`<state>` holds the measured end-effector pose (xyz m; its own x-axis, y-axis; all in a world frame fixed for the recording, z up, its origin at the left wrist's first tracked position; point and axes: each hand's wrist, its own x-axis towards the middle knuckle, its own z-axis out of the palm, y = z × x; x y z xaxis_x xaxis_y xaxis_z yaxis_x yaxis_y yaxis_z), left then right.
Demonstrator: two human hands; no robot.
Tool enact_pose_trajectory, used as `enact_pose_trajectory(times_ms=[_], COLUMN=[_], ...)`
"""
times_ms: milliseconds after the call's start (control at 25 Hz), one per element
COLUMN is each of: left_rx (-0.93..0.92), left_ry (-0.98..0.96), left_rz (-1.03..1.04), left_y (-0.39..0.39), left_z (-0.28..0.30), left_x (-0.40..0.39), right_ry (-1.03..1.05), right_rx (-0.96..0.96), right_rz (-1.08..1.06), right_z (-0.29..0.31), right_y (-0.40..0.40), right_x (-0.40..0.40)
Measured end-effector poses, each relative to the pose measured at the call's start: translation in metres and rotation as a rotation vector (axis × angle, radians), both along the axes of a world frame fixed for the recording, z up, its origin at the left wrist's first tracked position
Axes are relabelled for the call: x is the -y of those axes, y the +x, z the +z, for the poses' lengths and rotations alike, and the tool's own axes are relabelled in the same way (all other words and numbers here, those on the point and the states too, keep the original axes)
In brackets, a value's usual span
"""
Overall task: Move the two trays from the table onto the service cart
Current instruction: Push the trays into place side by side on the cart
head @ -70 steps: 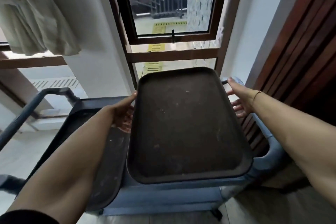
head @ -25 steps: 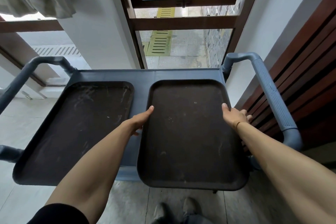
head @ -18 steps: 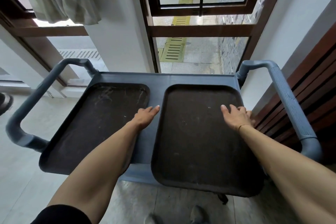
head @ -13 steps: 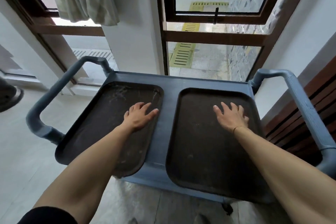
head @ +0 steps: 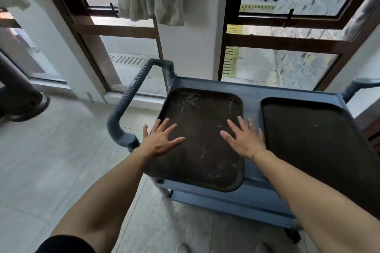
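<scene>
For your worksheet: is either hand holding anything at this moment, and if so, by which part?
Nothing is held. Both hands, left and right, lie flat and open on the left tray.

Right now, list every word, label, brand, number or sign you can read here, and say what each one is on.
No readable text anywhere in this view.
Left tray: only pale scratches, no lettering.
Right tray: plain dark surface with a few specks, no label.
Service cart and its handle: no brand or number visible.
Yellow ground markings outside the window: stripes only, no characters.
</scene>
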<state>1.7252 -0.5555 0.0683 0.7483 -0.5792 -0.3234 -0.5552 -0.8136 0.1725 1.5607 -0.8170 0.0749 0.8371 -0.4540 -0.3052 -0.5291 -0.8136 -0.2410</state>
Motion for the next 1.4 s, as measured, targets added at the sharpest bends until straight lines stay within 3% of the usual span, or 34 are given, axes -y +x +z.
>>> enact_pose_trajectory(times_ms=[320, 480, 680, 880, 1400], left_rx=[-0.075, -0.132, -0.109, 0.002, 0.076], left_ry=[-0.042, -0.021, 0.144, 0.095, 0.067], left_rz=[-0.116, -0.254, -0.505, -0.524, -0.539], left_y=[0.002, -0.010, -0.012, -0.016, 0.010], left_z=[-0.026, -0.041, -0.056, -0.063, -0.068], left_x=[-0.034, -0.040, -0.055, -0.059, -0.039], right_ry=[0.007, 0.046, 0.023, -0.031, -0.056], right_rx=[-0.038, -0.056, -0.209, -0.161, -0.169], right_rz=[0.002, 0.172, 0.327, 0.310, 0.318], right_z=[-0.015, -0.032, -0.058, -0.070, -0.068], right_y=[-0.004, -0.014, -0.026, -0.028, 0.000], right_x=[-0.060, -0.082, -0.100, -0.106, -0.088])
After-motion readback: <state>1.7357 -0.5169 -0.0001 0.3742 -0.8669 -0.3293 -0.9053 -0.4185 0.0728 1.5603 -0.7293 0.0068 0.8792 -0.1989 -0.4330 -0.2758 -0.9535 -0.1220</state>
